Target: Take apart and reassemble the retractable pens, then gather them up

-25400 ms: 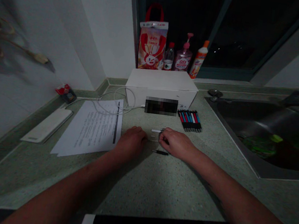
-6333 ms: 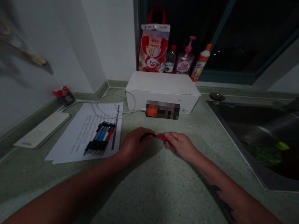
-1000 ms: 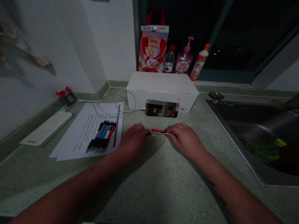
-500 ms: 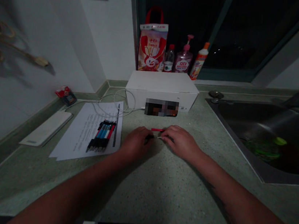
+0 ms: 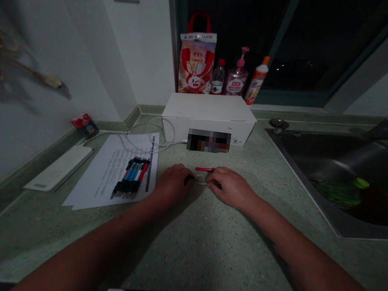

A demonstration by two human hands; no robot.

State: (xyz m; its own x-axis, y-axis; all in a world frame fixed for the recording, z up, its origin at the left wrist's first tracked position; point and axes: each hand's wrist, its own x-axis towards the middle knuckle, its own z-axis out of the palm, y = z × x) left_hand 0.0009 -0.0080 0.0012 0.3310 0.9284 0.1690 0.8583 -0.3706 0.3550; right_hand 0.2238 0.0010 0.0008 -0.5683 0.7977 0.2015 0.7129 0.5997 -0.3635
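My left hand (image 5: 173,183) rests low over the green counter, its fingers closed around something small and dark that is mostly hidden. Facing it, my right hand (image 5: 229,187) pinches a thin pale rod (image 5: 202,184) that points toward the left hand. A red pen part (image 5: 203,169) lies just beyond, its right end against the right hand's fingers. On printed sheets (image 5: 105,167) to the left lies a bundle of blue, red and black pens (image 5: 132,176).
A white box (image 5: 209,111) stands behind the hands, with a blurred dark device in front and a white cable (image 5: 138,133) running left. A white flat case (image 5: 60,168) lies at left. The sink (image 5: 339,183) is at right; bottles and a bag (image 5: 196,64) stand by the window.
My hands have moved slightly apart, and more of the pale rod shows between them. The view has shifted a little.
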